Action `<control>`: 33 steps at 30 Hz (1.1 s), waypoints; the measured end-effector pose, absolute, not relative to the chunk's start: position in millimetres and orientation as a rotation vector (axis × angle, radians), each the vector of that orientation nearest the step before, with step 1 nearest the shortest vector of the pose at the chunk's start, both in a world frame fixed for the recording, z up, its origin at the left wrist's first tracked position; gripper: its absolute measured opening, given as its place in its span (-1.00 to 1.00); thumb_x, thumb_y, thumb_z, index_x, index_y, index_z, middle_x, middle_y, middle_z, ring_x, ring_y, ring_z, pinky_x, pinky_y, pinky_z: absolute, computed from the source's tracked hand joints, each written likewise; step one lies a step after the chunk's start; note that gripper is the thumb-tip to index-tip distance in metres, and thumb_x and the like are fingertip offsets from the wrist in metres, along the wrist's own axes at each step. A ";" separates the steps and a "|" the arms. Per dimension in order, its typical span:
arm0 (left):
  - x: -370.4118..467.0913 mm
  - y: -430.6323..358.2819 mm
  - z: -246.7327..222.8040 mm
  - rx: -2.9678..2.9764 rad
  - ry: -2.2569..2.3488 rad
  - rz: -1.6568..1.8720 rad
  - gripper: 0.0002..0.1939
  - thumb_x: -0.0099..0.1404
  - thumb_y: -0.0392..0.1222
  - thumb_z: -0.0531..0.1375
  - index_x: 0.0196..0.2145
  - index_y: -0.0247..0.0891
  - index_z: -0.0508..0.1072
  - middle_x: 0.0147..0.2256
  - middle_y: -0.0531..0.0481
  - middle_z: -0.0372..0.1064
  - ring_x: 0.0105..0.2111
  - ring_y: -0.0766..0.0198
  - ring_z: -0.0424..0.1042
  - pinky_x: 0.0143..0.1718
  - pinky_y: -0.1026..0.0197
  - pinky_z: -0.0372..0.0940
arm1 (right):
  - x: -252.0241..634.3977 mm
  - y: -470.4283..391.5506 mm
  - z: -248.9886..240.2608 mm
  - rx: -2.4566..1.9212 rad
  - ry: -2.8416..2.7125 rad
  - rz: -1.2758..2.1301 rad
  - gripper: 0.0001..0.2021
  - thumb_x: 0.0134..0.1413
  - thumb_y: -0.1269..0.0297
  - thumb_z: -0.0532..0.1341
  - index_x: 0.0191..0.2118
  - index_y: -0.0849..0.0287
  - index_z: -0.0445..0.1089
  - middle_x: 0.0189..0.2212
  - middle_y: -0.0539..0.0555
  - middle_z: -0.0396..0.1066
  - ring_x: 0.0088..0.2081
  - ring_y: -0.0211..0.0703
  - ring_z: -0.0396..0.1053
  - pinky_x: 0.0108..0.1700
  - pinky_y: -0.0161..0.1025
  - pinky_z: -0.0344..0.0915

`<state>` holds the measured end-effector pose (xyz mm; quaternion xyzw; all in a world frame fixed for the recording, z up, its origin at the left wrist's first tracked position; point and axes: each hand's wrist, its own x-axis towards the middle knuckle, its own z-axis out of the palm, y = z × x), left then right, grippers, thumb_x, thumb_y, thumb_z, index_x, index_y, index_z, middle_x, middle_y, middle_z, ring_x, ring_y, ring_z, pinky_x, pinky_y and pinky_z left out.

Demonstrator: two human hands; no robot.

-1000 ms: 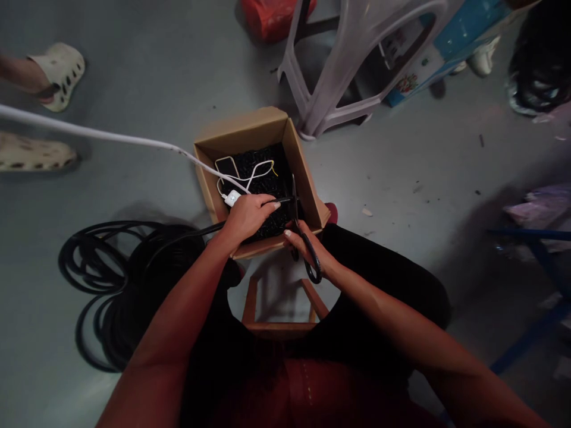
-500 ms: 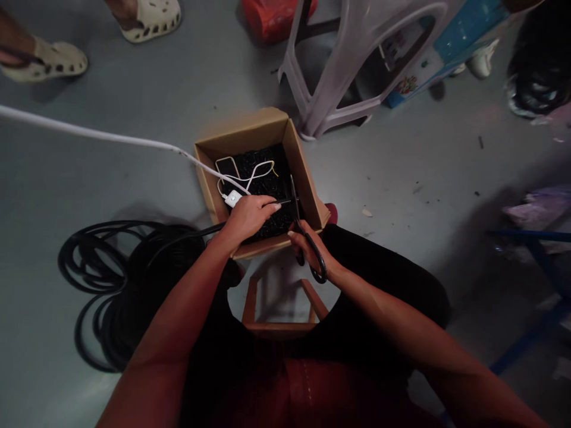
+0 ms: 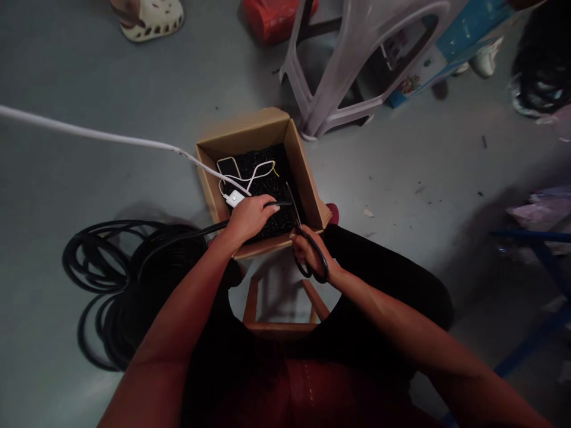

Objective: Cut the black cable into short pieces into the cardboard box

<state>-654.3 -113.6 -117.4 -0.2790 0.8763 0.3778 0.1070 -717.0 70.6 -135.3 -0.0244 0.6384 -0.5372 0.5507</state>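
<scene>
My left hand point(image 3: 250, 215) is closed over the cardboard box point(image 3: 245, 128), gripping a length of black ribbed tubing point(image 3: 280, 204). The tubing's short end pokes out past my fingertips; its other side runs back under my wrist to a large black coil point(image 3: 96, 257) on the floor. In my right hand point(image 3: 314, 248) are black-handled scissors point(image 3: 294, 205), their blades parted beside the tubing's end. Many small black pieces point(image 3: 256, 159) cover the bottom of the box. On them lie a phone point(image 3: 228, 167) and a white plug block point(image 3: 234, 198).
A thick white cable point(image 3: 134, 140) crosses from the left into the box. Beyond the box stand a plastic stool point(image 3: 330, 89), a red bag point(image 3: 272, 21) and a blue carton point(image 3: 464, 35). Another person's clog point(image 3: 156, 21) shows at top left. A blue metal frame point(image 3: 535, 238) is at right.
The scissor blades have opened and shifted slightly; the tubing's end beyond my left fingers hangs closer to them. One of the other person's feet has left the view.
</scene>
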 end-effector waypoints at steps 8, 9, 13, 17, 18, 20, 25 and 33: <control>-654.4 -110.2 -124.6 -0.697 2.559 1.016 -0.65 0.36 -0.15 0.01 -0.06 -0.32 0.48 -0.10 -0.16 0.46 -0.09 0.10 0.40 -0.05 0.13 0.25 | -728.7 66.2 -142.5 -0.005 1.452 -1.323 -0.61 -0.06 -0.05 0.28 -0.30 0.12 0.17 -0.56 -0.11 0.26 -0.61 -0.34 0.21 -0.61 -0.36 0.20; -654.4 -109.4 -124.1 -0.667 2.549 1.036 -0.65 0.36 -0.15 0.00 -0.06 -0.32 0.49 -0.11 -0.16 0.46 -0.10 0.11 0.40 -0.05 0.13 0.25 | -730.8 65.0 -143.5 0.015 1.455 -1.345 -0.58 -0.08 -0.06 0.30 -0.28 0.12 0.18 -0.54 -0.10 0.29 -0.59 -0.32 0.25 -0.58 -0.35 0.25; -652.9 -104.7 -121.6 -0.529 2.495 1.172 -0.65 0.34 -0.18 0.00 -0.09 -0.28 0.51 -0.14 -0.12 0.46 -0.13 0.15 0.41 -0.04 0.14 0.25 | -740.2 60.3 -144.3 0.099 1.460 -1.468 -0.53 -0.13 -0.04 0.35 -0.22 0.11 0.19 -0.46 -0.07 0.35 -0.51 -0.29 0.35 -0.48 -0.33 0.31; -650.1 -102.1 -121.2 -0.446 2.435 1.354 -0.65 0.32 -0.18 0.01 -0.08 -0.26 0.51 -0.11 -0.09 0.46 -0.12 0.18 0.41 -0.06 0.18 0.26 | -748.7 58.3 -142.4 0.104 1.439 -1.576 -0.56 -0.18 0.13 0.41 -0.23 0.08 0.19 -0.53 -0.15 0.28 -0.55 -0.34 0.28 -0.52 -0.36 0.26; -649.4 -102.4 -121.3 -0.434 2.411 1.404 -0.66 0.31 -0.18 0.01 -0.09 -0.26 0.51 -0.13 -0.07 0.47 -0.14 0.20 0.42 -0.09 0.20 0.27 | -750.3 58.0 -141.6 0.103 1.435 -1.592 -0.55 -0.20 0.18 0.42 -0.23 0.08 0.19 -0.54 -0.16 0.26 -0.56 -0.35 0.27 -0.53 -0.37 0.25; -648.2 -104.2 -120.9 -0.409 2.346 1.490 -0.68 0.31 -0.16 0.02 -0.15 -0.26 0.52 -0.18 -0.05 0.48 -0.22 0.24 0.43 -0.19 0.24 0.28 | -753.2 57.6 -139.6 0.102 1.433 -1.598 -0.55 -0.23 0.23 0.42 -0.23 0.07 0.19 -0.56 -0.17 0.25 -0.56 -0.35 0.26 -0.53 -0.37 0.25; -645.5 -110.3 -117.1 -0.414 2.167 1.608 -0.65 0.32 -0.06 -0.01 -0.31 -0.32 0.49 -0.39 -0.03 0.45 -0.43 0.34 0.39 -0.38 0.30 0.24 | -763.1 56.9 -132.3 0.023 1.467 -1.574 -0.54 -0.25 0.26 0.40 -0.22 0.07 0.19 -0.55 -0.17 0.25 -0.55 -0.34 0.26 -0.53 -0.35 0.25; -647.5 -114.7 -110.4 -0.549 2.197 1.649 -0.69 0.29 -0.05 0.04 -0.28 -0.30 0.47 -0.50 0.04 0.37 -0.57 0.39 0.28 -0.53 0.34 0.14 | -771.9 56.2 -128.7 -0.032 1.579 -1.530 -0.57 -0.17 0.17 0.34 -0.16 0.04 0.18 -0.43 -0.09 0.32 -0.47 -0.29 0.33 -0.44 -0.29 0.32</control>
